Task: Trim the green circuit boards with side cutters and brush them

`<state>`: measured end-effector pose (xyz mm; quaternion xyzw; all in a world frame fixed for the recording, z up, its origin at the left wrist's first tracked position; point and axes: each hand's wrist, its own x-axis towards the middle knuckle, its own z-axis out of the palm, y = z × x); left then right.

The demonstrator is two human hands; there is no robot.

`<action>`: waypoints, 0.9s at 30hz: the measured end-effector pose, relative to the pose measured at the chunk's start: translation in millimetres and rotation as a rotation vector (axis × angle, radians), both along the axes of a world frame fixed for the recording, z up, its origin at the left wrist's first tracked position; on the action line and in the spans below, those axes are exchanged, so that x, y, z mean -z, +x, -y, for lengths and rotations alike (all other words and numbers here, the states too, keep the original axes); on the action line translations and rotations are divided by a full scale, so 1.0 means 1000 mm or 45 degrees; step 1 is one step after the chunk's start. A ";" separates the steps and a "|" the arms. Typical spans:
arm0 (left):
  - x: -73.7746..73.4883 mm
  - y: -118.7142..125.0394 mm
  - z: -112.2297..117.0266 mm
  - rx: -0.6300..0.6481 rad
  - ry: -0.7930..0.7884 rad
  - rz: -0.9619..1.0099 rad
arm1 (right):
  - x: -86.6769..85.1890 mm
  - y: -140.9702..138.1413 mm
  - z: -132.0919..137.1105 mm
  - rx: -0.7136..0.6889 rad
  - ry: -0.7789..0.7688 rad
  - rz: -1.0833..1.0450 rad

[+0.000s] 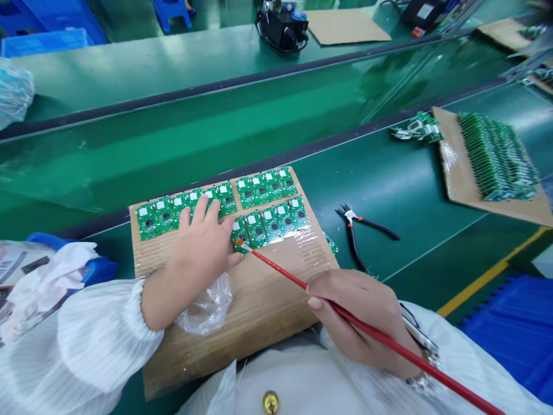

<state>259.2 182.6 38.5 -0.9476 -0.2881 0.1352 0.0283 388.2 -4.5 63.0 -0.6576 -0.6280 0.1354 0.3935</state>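
Note:
Rows of green circuit boards lie on a sheet of brown cardboard. My left hand rests on it with fingers spread over the boards, hiding some of them; nothing is gripped. In my right hand is a long red paintbrush, pinched between thumb and fingers. Its bristle tip touches, or is just above, the leftmost visible board of the lower row, close to my left thumb. A crumpled clear plastic bag lies below my left hand.
Black-handled cutters lie open right of the cardboard. Farther right, stacked circuit boards stand on another cardboard piece. White crumpled cloth is at the left. A black device sits on the far bench.

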 end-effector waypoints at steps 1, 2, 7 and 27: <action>0.000 0.000 0.000 -0.001 0.005 0.004 | -0.001 0.001 0.002 0.011 0.000 0.003; 0.000 0.001 0.000 -0.003 0.007 0.006 | -0.002 0.001 0.005 0.030 0.008 0.011; -0.004 0.002 0.002 -0.015 -0.009 -0.027 | -0.006 0.008 0.020 0.168 0.082 0.050; 0.005 0.028 0.005 0.085 -0.047 0.093 | 0.009 0.018 0.007 0.187 0.108 0.010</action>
